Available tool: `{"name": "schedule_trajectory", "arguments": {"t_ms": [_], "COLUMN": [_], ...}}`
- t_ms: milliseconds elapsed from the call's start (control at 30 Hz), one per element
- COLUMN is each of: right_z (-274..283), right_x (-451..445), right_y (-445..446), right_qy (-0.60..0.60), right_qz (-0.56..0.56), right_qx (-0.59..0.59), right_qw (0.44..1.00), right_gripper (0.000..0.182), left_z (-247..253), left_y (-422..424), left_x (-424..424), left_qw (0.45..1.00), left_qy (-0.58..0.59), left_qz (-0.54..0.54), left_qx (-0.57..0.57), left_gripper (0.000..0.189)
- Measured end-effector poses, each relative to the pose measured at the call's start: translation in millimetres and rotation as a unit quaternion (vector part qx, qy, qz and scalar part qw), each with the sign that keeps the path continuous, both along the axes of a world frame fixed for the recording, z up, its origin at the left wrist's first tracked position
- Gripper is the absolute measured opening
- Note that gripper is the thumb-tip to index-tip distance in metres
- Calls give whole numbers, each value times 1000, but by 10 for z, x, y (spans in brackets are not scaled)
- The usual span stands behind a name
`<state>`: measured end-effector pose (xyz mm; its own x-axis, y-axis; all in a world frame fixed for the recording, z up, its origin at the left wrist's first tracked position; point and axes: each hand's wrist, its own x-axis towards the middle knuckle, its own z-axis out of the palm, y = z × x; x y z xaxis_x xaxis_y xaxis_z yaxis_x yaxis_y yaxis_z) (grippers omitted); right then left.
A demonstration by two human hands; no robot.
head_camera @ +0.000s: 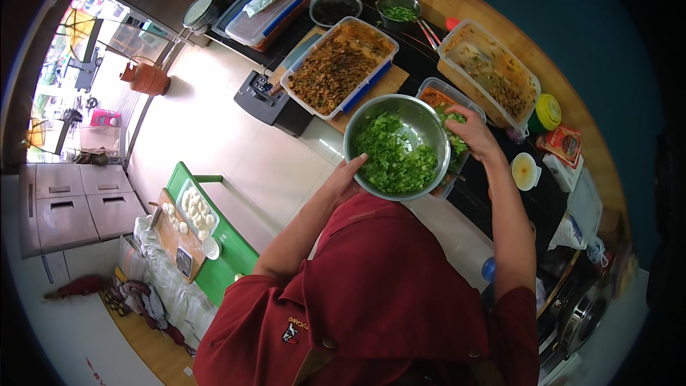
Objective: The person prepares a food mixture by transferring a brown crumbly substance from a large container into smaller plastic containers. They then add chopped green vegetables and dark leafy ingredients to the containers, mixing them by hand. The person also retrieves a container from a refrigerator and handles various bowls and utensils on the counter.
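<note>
My left hand (345,179) grips the near-left rim of a steel bowl (442,171), its thumb over the edge. Chopped green leaves (399,171) lie in the bowl, with bare metal showing near the middle. Just right of the bowl, my right hand (471,131) holds a bunch of chopped greens (452,123) over a plastic container (431,83), which is partly hidden by the bowl. Orange-red food shows at that container's far end, and greens lie beneath my hand. Behind the bowl, a large plastic tub (394,53) holds brown minced filling (337,67).
A second filling tub (530,78) stands at the right. Behind are a small bowl of greens (399,13), chopsticks (429,35) and a dark-filled bowl (336,9). A white cup (525,171) sits beside my right forearm. A green table (230,246) with dough pieces stands left.
</note>
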<state>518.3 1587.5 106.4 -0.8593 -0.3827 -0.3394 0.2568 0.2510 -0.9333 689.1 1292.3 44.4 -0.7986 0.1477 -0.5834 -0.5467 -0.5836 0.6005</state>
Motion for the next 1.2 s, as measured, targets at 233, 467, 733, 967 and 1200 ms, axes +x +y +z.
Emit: {"name": "schedule_trajectory", "arguments": {"t_ms": [233, 467, 733, 967, 1200], "right_z": [-968, -1237, -1093, -438, -262], "right_x": [119, 508, 1474, 1928, 2138], "right_y": [418, 638, 1283, 1481, 1470], "right_qy": [130, 155, 182, 110, 179], "right_qz": [34, 99, 51, -53, -50], "right_qx": [287, 470, 484, 534, 540], "right_qw": [949, 863, 854, 836, 821], "right_gripper": [42, 47, 43, 35, 17], "left_z": [115, 666, 185, -299, -803], "left_y": [-311, -1012, -2275, -2675, -3141], "left_x": [433, 222, -705, -1667, -2215], "left_qw": [998, 981, 966, 973, 973], "left_qy": [10, 88, 131, 77, 41], "left_qz": [53, 171, 222, 216, 226], "left_qx": [24, -4, 34, 10, -18], "left_gripper": [56, 61, 54, 54, 50]}}
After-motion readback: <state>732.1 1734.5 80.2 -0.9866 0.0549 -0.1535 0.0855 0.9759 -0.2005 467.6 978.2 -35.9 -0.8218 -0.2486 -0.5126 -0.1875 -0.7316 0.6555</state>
